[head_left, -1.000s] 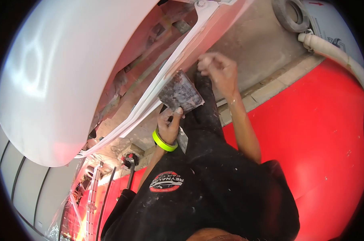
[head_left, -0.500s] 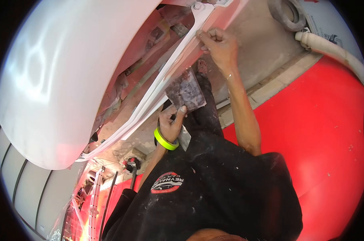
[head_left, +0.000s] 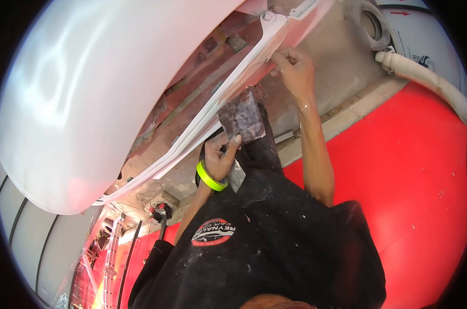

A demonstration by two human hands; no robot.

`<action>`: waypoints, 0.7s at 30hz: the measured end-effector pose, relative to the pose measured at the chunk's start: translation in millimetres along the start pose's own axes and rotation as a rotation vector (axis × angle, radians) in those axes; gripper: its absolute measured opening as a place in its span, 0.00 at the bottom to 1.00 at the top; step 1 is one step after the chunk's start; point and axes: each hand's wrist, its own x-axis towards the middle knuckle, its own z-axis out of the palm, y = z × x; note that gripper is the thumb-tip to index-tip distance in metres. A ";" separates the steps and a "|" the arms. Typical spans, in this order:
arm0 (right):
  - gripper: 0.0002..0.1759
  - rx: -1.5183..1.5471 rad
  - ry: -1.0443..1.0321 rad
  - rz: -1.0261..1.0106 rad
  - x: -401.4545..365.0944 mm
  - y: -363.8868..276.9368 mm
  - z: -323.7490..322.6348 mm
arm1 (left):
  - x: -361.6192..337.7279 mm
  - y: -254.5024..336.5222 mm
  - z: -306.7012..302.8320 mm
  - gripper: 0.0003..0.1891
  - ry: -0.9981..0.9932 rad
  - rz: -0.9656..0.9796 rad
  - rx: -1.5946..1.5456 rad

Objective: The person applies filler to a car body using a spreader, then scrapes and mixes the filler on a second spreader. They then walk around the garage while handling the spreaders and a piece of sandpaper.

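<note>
My left hand (head_left: 220, 156), with a yellow-green band at its wrist, grips a dark, smeared square plate (head_left: 242, 117) between thumb and fingers. A small grey flat blade (head_left: 236, 176) sticks out below that palm. My right hand (head_left: 296, 71) is pinched at the outer edge of a long white and pink panel (head_left: 213, 105); whatever is between its fingertips is too small to make out. Behind the panel's edge is an open cavity with dusty parts inside.
A large white curved body panel (head_left: 79, 92) fills the left. Upper right are a tyre-like ring (head_left: 372, 26) and a pale hose (head_left: 424, 77). A red surface (head_left: 398, 180) lies right. Lower left stands a ladder (head_left: 109, 262). A leg and foot show beneath the plate.
My right hand has shifted slightly right and down in view, still at the panel edge. The panel also sits a little further right. My left hand keeps its hold on the plate.
</note>
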 end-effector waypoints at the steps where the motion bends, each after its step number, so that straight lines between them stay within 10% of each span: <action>1: 0.13 0.026 0.018 0.000 -2.0 4.7 -1.0 | -0.3 2.5 0.2 0.14 0.003 -0.012 -0.002; 8: 0.15 -0.205 0.051 -0.167 1.4 26.2 5.5 | 4.2 8.1 -0.1 0.14 -0.003 -0.041 0.014; 21: 0.12 0.225 0.123 0.131 -11.0 80.3 -71.8 | 8.2 2.3 -9.0 0.12 -0.145 -0.075 0.191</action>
